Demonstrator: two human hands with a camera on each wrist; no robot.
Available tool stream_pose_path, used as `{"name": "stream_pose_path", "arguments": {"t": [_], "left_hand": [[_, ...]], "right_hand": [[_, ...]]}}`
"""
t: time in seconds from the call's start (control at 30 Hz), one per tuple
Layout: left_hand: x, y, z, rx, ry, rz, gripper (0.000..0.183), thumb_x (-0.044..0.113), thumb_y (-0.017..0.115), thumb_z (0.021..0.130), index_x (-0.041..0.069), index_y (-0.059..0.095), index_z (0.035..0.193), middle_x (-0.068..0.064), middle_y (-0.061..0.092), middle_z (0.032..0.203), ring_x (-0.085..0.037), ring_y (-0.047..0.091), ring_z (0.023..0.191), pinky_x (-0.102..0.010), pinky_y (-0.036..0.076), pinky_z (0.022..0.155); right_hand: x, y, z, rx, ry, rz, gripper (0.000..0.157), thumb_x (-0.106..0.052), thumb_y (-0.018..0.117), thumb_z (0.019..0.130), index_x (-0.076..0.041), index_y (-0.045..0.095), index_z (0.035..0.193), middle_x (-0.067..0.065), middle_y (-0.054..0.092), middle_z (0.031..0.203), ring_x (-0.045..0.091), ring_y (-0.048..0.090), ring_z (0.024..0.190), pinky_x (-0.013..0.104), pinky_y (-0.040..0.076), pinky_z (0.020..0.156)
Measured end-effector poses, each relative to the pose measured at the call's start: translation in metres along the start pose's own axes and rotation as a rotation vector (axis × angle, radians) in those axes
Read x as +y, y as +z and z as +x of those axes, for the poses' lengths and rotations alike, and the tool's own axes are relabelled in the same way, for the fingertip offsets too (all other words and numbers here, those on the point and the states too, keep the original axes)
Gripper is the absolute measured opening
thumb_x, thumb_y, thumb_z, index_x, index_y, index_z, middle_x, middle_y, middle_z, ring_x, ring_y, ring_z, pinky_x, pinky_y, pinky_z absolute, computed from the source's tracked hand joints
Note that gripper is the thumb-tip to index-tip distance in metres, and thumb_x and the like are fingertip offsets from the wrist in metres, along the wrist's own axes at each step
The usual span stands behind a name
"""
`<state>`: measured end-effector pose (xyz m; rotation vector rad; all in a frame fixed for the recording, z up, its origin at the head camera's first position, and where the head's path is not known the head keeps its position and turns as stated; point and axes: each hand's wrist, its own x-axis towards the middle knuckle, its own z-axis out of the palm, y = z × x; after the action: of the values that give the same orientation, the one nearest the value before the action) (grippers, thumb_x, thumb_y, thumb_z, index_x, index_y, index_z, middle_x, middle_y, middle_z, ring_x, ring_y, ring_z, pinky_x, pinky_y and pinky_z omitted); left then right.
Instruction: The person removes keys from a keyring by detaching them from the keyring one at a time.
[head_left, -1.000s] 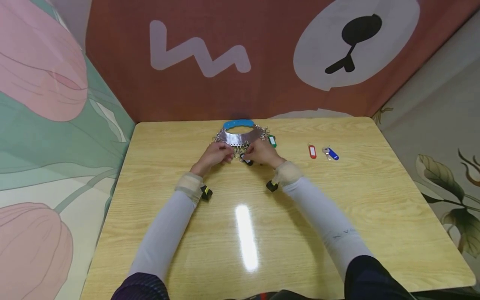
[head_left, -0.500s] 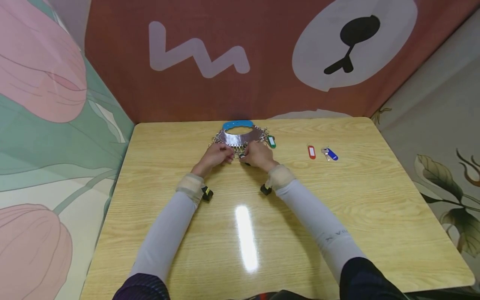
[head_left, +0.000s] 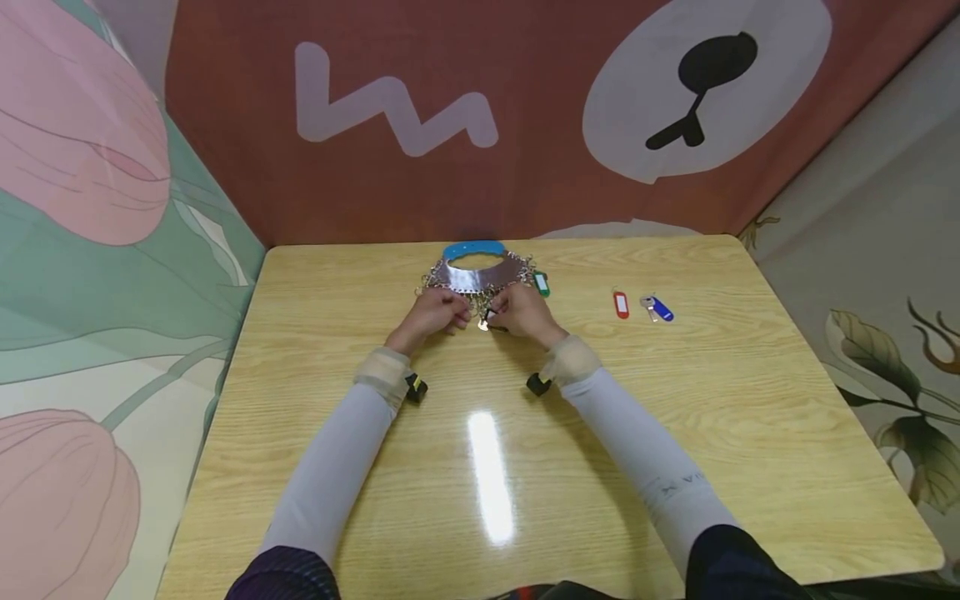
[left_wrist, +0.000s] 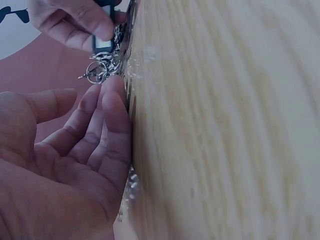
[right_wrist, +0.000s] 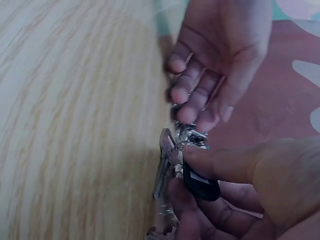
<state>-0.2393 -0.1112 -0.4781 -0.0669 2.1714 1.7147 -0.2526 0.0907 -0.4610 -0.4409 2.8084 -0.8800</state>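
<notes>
Our right hand (head_left: 522,310) stands with its wrist slightly farther right than in the earlier head frame, opposite our left hand (head_left: 435,311) at the near edge of the silver band (head_left: 471,278). From the left wrist, our left fingers lie loose, thumb apart, beside the metal rings (left_wrist: 97,70); whether they touch, we cannot tell. We would do best to steady one ring there and move only the right hand. From the right wrist, we pinch the black tag (right_wrist: 202,189) between thumb and fingers, one end pointing left toward the rings, the key (right_wrist: 162,162) outside our grip on the near side.
</notes>
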Motion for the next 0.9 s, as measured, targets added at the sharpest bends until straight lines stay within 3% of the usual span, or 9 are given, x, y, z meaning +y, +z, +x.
{"name": "stream_pose_path", "arguments": {"t": [0.17, 0.47, 0.67, 0.9], "left_hand": [[0.002, 0.005, 0.001, -0.028, -0.007, -0.035, 0.026, 0.011, 0.059, 0.109, -0.009, 0.072, 0.121, -0.019, 0.076, 0.104, -0.019, 0.073, 0.082, -0.027, 0.064, 0.072], [0.003, 0.013, 0.006, -0.044, -0.004, -0.080, 0.026, 0.009, 0.058, 0.109, -0.010, 0.069, 0.124, -0.020, 0.076, 0.103, -0.020, 0.076, 0.081, -0.029, 0.064, 0.073], [0.002, 0.016, 0.009, -0.034, -0.004, -0.116, 0.026, 0.006, 0.059, 0.108, -0.012, 0.068, 0.124, -0.012, 0.074, 0.090, -0.017, 0.073, 0.074, -0.025, 0.062, 0.068], [0.004, 0.019, 0.011, 0.019, 0.018, -0.139, 0.021, 0.004, 0.062, 0.106, -0.013, 0.067, 0.116, -0.006, 0.069, 0.077, -0.012, 0.067, 0.065, -0.022, 0.059, 0.061]], "right_hand": [[0.003, -0.003, 0.000, -0.032, -0.044, 0.122, 0.011, -0.013, 0.077, 0.096, -0.002, 0.079, 0.097, 0.010, 0.077, 0.093, 0.024, 0.067, 0.087, 0.036, 0.055, 0.081], [0.007, 0.001, 0.002, -0.058, 0.051, 0.360, 0.012, -0.010, 0.073, 0.100, 0.000, 0.072, 0.107, 0.015, 0.075, 0.100, 0.021, 0.069, 0.080, 0.024, 0.052, 0.061], [0.005, 0.005, -0.001, -0.058, 0.071, 0.476, 0.012, 0.001, 0.067, 0.100, 0.004, 0.070, 0.111, 0.015, 0.071, 0.096, 0.020, 0.067, 0.075, 0.028, 0.061, 0.067], [0.003, 0.010, 0.000, -0.084, 0.104, 0.602, 0.020, 0.004, 0.062, 0.100, 0.010, 0.066, 0.119, 0.018, 0.069, 0.107, 0.016, 0.066, 0.080, 0.029, 0.064, 0.074]]}}
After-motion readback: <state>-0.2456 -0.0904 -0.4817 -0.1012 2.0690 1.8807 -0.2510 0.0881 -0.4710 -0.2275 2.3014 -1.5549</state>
